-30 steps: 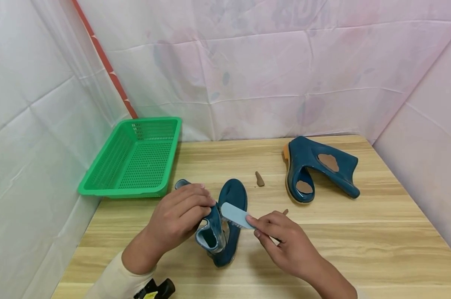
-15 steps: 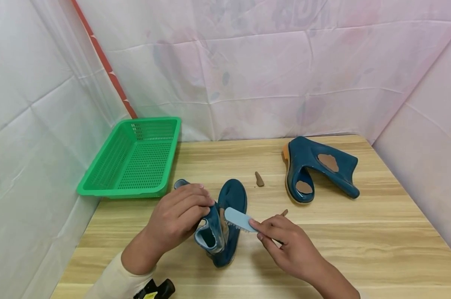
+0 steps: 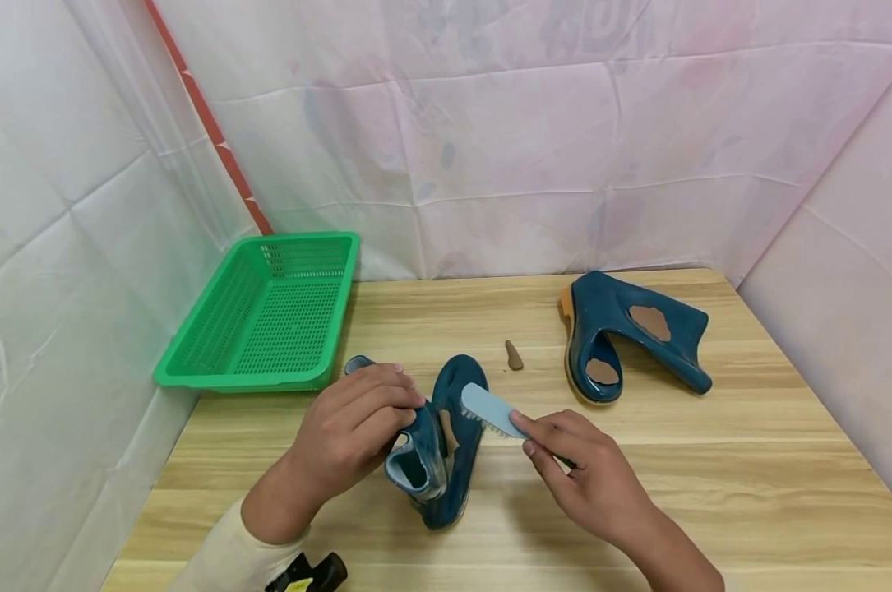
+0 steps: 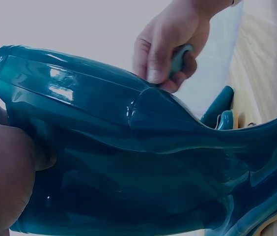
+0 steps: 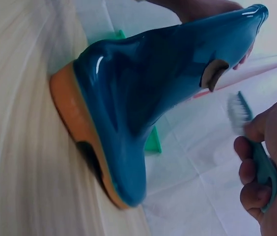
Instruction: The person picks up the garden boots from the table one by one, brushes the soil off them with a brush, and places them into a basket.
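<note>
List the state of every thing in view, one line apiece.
Near boot: held by its shaft, brown patch on it.
Left hand: gripping the near boot.
Brush: bristles toward the near boot, not touching it.
Right hand: gripping the brush.
Far boot: lying on its side, two brown patches showing.
Green basket: open side up.
Brown piece: loose on the table.
</note>
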The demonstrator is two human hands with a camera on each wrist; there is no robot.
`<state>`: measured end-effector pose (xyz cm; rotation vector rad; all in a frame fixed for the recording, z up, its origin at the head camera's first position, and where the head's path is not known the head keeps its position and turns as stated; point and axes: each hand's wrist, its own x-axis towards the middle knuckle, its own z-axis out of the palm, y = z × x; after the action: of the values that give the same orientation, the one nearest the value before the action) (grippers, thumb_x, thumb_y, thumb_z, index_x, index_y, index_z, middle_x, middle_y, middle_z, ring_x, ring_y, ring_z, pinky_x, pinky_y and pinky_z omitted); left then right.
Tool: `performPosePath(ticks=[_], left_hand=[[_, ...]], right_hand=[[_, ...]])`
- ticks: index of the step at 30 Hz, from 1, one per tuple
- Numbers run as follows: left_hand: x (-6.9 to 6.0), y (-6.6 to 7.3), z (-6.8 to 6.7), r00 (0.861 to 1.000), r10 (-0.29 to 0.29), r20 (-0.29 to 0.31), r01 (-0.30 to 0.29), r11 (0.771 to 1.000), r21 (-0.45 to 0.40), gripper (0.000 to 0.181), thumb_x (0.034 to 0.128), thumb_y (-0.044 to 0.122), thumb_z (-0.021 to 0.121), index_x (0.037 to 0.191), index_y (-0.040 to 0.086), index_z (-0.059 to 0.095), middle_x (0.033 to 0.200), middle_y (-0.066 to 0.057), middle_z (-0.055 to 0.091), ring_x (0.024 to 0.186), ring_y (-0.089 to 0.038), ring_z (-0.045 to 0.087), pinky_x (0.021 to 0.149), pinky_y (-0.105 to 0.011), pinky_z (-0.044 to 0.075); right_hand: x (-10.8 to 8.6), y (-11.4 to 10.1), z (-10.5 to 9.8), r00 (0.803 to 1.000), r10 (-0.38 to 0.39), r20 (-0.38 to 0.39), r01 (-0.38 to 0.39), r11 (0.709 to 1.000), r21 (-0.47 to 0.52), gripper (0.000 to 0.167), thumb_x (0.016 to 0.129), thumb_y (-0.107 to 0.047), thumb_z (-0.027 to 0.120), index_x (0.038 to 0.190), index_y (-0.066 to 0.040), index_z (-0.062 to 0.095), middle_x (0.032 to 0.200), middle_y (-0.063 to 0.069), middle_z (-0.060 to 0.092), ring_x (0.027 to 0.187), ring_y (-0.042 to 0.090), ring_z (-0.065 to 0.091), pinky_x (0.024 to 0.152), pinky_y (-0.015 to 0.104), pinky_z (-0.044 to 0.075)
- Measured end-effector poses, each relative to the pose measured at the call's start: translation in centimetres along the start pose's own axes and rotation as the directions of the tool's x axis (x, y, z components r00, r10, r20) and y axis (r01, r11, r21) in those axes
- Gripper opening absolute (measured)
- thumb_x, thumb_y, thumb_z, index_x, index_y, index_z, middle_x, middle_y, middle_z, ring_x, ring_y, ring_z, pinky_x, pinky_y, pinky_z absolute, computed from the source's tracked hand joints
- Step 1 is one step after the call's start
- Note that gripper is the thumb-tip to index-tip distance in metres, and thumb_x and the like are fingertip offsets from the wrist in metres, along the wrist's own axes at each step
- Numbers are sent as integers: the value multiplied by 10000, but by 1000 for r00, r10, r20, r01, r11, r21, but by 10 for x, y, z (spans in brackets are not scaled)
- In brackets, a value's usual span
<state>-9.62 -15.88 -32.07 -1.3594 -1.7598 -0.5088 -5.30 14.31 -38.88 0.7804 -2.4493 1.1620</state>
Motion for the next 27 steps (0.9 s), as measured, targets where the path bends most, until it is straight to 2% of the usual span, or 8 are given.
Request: performPosePath(ticks=[3,7,13,22,27], left_hand=[[0,0,0,1000,0,-1,0,1000,0,178,1020,-1,591,868,19,682,970,-118,740,905,-266,723,918,-444,581],[-1,1,0,1000,3,-2,-3,1000,3,177,1019,1,594,866,18,681,971,-119,740,903,-263,723,916,-442,582],[-2,1,-1,1000,1,1,-1,1000,0,176,1018,-4,593,867,18,680,978,-119,740,907,-264,722,913,-443,583],[-3,0,-1,1000,-11,-1,11,1000,0,161,1018,3,598,879,22,679,980,-121,740,907,-273,725,923,-442,579],[-3,0,-1,1000,-6,-9,6,1000,-1,159,1016,-5,599,878,18,676,976,-125,736,904,-276,722,923,-442,578]], right_hand=[[3,-4,3,998,-55,-15,56,997,45,538,856,76,776,1338,-151,699,1067,-123,681,861,56,574,651,215,514],[4,-8,7,994,-103,19,102,993,62,541,848,67,786,1329,-166,708,1041,-154,675,847,45,562,688,216,470],[0,-6,11,994,-80,72,76,996,50,534,848,50,795,1321,-184,715,1037,-158,669,853,28,571,672,202,488],[-5,0,9,994,-59,92,59,998,1,546,831,44,810,1315,-190,719,1035,-188,659,845,7,564,711,233,498],[-7,2,7,994,-31,106,34,999,-29,506,844,28,808,1295,-188,731,1010,-192,659,810,-7,532,681,208,482]])
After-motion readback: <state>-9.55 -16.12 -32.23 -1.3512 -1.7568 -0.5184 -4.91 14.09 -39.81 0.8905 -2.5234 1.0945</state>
